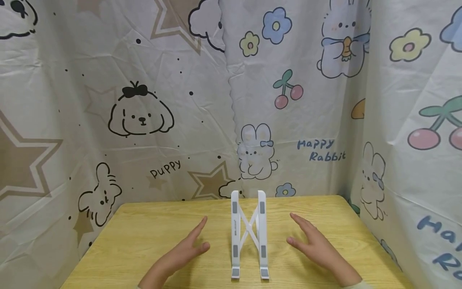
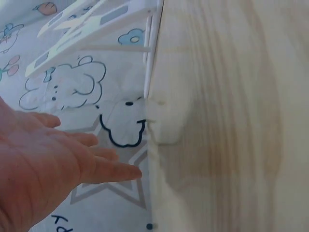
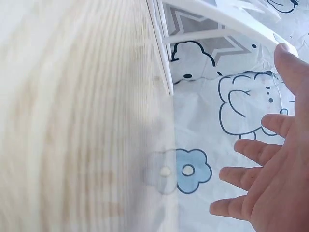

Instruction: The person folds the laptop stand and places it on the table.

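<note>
A white folding laptop stand (image 1: 249, 228) stands unfolded in the middle of the table, its two long rails joined by an X-shaped brace. Grey pads sit along each rail, and small lips turn up at the near ends. To its left, my left hand (image 1: 182, 253) hovers apart from it with fingers straight and palm facing inward. My right hand (image 1: 319, 247) mirrors this on the other side, thumb and fingers spread. Both palms hold nothing. In the left wrist view the stand (image 2: 96, 29) slopes upward beyond the fingers; part of it (image 3: 231, 19) shows above the right thumb.
The light wood-grain table (image 1: 144, 224) has rounded back corners. Behind it and along both sides hangs a pale curtain (image 1: 202, 120) printed with puppies, rabbits, stars, flowers and cherries. The curtain comes close to the table's back and right edges.
</note>
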`<move>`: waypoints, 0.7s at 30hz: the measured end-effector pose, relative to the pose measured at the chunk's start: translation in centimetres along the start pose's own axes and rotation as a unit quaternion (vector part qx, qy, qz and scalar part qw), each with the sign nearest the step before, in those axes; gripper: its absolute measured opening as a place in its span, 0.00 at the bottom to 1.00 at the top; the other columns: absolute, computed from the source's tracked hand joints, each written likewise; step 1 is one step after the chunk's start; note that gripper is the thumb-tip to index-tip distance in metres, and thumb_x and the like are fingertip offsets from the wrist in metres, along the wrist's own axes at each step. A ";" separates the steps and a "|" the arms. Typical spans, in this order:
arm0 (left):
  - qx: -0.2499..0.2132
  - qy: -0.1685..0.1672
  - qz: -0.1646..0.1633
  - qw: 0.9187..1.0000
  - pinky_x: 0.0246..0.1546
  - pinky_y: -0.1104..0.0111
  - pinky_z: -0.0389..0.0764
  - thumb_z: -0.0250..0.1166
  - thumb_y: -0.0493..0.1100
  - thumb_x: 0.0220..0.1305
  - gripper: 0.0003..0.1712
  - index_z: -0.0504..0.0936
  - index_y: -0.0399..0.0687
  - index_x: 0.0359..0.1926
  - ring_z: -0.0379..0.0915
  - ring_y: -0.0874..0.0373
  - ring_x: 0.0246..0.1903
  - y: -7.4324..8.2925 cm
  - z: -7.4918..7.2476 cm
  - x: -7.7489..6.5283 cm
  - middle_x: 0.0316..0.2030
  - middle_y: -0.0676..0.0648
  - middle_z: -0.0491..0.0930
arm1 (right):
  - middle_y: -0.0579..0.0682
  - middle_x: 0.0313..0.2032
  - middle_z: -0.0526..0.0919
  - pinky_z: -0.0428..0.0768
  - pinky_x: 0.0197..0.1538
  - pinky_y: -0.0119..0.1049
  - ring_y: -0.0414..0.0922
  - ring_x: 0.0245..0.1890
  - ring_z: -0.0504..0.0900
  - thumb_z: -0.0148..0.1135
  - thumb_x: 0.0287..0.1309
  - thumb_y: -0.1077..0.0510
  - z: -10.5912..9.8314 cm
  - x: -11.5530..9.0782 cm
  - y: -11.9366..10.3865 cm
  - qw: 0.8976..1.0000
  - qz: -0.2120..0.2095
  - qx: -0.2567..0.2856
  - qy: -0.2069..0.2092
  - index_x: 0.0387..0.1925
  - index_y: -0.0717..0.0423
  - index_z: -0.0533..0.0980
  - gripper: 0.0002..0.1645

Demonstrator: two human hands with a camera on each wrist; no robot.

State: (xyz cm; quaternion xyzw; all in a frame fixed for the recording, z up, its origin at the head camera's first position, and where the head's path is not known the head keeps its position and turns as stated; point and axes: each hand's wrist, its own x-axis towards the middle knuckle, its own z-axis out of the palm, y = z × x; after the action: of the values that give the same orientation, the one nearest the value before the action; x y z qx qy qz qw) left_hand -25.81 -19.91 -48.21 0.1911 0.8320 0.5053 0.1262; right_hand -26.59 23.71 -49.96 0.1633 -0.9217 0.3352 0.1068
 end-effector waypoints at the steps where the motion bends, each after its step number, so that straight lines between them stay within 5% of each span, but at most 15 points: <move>1: -0.008 0.004 -0.008 1.000 0.70 0.26 0.44 0.60 0.66 0.72 0.50 0.41 0.67 0.83 0.35 0.31 0.78 0.0 0.2 0.2 0.82 0.45 0.38 | 0.60 0.75 0.65 0.64 0.69 0.72 0.66 0.73 0.64 0.63 0.66 0.35 0.1 0.0 -0.1 1.000 0.009 0.009 -0.005 0.78 0.48 0.60 0.47; 6: -0.065 0.022 -0.031 0.997 0.71 0.30 0.55 0.60 0.61 0.74 0.48 0.47 0.56 0.83 0.42 0.29 0.77 0.3 0.9 0.7 0.80 0.37 0.48 | 0.59 0.72 0.70 0.67 0.69 0.68 0.65 0.72 0.67 0.63 0.67 0.35 0.4 0.1 -0.6 0.997 0.041 0.056 -0.015 0.77 0.48 0.62 0.45; 12: -0.122 0.059 -0.016 0.991 0.71 0.40 0.66 0.62 0.54 0.75 0.43 0.54 0.42 0.80 0.53 0.29 0.74 0.6 1.8 1.0 0.76 0.31 0.57 | 0.56 0.67 0.76 0.70 0.70 0.63 0.60 0.68 0.73 0.65 0.66 0.37 0.9 0.3 -1.3 0.988 0.082 0.130 -0.026 0.74 0.50 0.66 0.43; 21: -0.150 0.087 -0.014 0.985 0.63 0.47 0.79 0.69 0.54 0.69 0.42 0.65 0.42 0.76 0.66 0.34 0.68 0.7 3.6 1.9 0.71 0.30 0.66 | 0.63 0.66 0.76 0.84 0.59 0.41 0.57 0.63 0.78 0.67 0.67 0.45 1.5 0.4 -2.4 0.957 0.114 0.266 -0.034 0.71 0.56 0.69 0.37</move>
State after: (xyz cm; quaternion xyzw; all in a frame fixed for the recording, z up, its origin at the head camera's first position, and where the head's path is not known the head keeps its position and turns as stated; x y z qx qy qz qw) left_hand -25.89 -15.89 -49.24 0.1138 0.7571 0.6373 0.0875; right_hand -26.19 20.87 -49.59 0.0913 -0.8148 0.5724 -0.0113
